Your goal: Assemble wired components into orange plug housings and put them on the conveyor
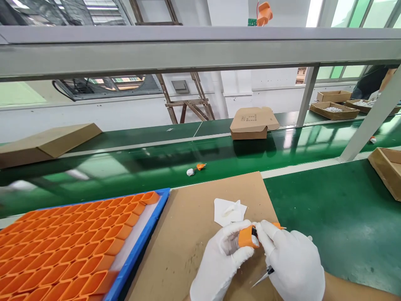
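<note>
A white wall (271,98) stands behind the metal frame (200,53) that crosses above our green belt (156,169). On the belt lie a small white piece (190,172) and an orange piece (201,166), close together. Beyond them we see a cardboard box (250,123); a long carton (46,144) sits at far left.

Before us, a brown sheet (188,234) lies between the blue-rimmed tray (144,236), filled with rows of orange shells (84,240), and the green surface (316,209) on the right.

Over the sheet, our gloved left hand (217,261) is clamped on an orange casing (246,237). Our gloved right hand (293,261) has its fingertips together at the casing's dark part, and a slim pointed tool (260,279) is gripped beneath the palm, its tip angled down to the left. White paper (220,212) lies just beyond the left hand.
</note>
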`<state>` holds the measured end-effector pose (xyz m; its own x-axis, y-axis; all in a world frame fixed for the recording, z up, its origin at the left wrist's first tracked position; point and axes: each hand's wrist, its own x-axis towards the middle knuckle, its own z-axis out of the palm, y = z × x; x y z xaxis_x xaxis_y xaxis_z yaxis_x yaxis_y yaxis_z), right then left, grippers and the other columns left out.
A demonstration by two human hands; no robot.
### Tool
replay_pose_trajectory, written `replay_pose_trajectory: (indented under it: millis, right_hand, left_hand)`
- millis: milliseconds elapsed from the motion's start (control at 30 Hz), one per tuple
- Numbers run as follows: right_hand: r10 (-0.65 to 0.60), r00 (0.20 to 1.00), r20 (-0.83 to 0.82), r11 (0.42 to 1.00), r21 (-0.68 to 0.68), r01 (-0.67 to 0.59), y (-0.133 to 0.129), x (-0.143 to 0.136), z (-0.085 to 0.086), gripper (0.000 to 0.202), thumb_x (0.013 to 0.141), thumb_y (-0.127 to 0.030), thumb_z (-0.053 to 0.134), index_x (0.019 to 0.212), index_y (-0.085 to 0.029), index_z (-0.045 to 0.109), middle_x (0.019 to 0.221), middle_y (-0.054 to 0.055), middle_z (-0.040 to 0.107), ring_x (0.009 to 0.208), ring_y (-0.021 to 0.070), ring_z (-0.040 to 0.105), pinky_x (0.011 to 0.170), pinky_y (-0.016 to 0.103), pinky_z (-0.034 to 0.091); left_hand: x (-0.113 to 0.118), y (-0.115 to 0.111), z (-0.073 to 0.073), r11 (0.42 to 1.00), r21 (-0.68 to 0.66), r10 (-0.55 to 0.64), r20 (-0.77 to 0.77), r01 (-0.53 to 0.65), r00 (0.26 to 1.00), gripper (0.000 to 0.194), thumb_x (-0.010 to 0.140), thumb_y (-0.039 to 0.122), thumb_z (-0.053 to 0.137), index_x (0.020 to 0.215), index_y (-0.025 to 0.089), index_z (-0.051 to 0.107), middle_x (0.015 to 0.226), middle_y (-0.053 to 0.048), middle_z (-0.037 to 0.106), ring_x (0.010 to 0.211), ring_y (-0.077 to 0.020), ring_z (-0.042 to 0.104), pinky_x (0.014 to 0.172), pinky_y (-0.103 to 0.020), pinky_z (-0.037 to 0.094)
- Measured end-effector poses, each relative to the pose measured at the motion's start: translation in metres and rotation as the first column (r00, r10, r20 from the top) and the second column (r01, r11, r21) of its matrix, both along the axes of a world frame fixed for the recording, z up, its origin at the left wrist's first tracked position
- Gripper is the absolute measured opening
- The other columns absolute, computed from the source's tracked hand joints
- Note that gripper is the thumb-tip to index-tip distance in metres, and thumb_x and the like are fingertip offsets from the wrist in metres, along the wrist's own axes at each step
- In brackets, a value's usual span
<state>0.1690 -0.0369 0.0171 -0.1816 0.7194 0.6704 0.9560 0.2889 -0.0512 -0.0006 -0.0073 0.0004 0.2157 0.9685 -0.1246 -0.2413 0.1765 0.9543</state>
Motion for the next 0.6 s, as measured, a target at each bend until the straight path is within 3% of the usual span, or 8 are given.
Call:
replay_pose_trajectory:
  millis: [133,200,267,400,533,600]
  right_hand:
    - [0.066,0.997,-0.039,0.995,-0.073,-0.069,0.000,0.000,-0.003,0.032,0.085,-0.019,0.050,0.112,-0.027,0.066,0.072,0.000,0.069,0.047,0.0148,0.049,0.045,0.032,0.026]
    - [0.125,0.984,-0.127,0.991,-0.025,-0.129,0.002,-0.001,0.003,0.036,0.087,-0.016,0.048,0.117,-0.026,0.064,0.097,0.000,0.075,0.054,0.0137,0.056,0.049,0.031,0.034]
    - [0.173,0.965,-0.198,0.985,0.040,-0.168,0.004,-0.003,0.011,0.035,0.088,-0.015,0.046,0.117,-0.024,0.065,0.110,0.000,0.074,0.057,0.0124,0.060,0.053,0.030,0.039]
    - [0.154,0.974,-0.165,0.988,0.039,-0.150,0.003,-0.009,0.017,0.031,0.089,-0.018,0.044,0.107,-0.025,0.068,0.099,-0.001,0.076,0.050,0.0121,0.060,0.049,0.028,0.040]
    - [0.089,0.969,-0.230,0.993,-0.050,-0.104,0.000,-0.016,-0.001,0.028,0.092,-0.024,0.046,0.106,-0.030,0.068,0.073,-0.003,0.071,0.048,0.0128,0.060,0.038,0.025,0.035]
    - [0.094,0.952,-0.290,0.990,-0.075,-0.121,0.000,-0.018,-0.012,0.026,0.093,-0.027,0.048,0.108,-0.032,0.069,0.070,-0.003,0.068,0.048,0.0127,0.059,0.036,0.024,0.035]
  left_hand:
    - [-0.002,0.003,-0.001,1.000,0.001,-0.007,0.061,0.007,0.998,0.040,0.065,0.035,0.087,0.102,0.023,0.074,0.112,-0.010,0.075,0.099,-0.0251,0.071,0.079,-0.029,0.059]
    - [-0.003,0.005,-0.002,1.000,0.010,-0.027,0.111,0.026,0.993,0.038,0.068,0.034,0.085,0.103,0.026,0.074,0.113,-0.008,0.073,0.092,-0.0217,0.071,0.071,-0.027,0.059]
    - [-0.003,0.006,-0.002,0.999,0.018,-0.035,0.134,0.033,0.990,0.034,0.070,0.033,0.083,0.103,0.028,0.074,0.112,-0.007,0.073,0.089,-0.0196,0.070,0.071,-0.026,0.059]
    - [-0.003,0.005,-0.001,0.999,0.026,-0.030,0.121,0.027,0.992,0.032,0.069,0.033,0.084,0.100,0.028,0.076,0.098,-0.005,0.075,0.093,-0.0210,0.069,0.084,-0.030,0.058]
    - [-0.002,0.002,-0.002,1.000,0.025,0.004,0.082,-0.006,0.997,0.040,0.061,0.038,0.089,0.097,0.024,0.078,0.099,-0.008,0.076,0.097,-0.0263,0.069,0.091,-0.036,0.056]
    - [-0.002,0.002,-0.002,0.999,0.018,0.033,0.076,-0.035,0.997,0.042,0.058,0.040,0.090,0.095,0.023,0.078,0.102,-0.009,0.076,0.097,-0.0280,0.070,0.091,-0.038,0.056]
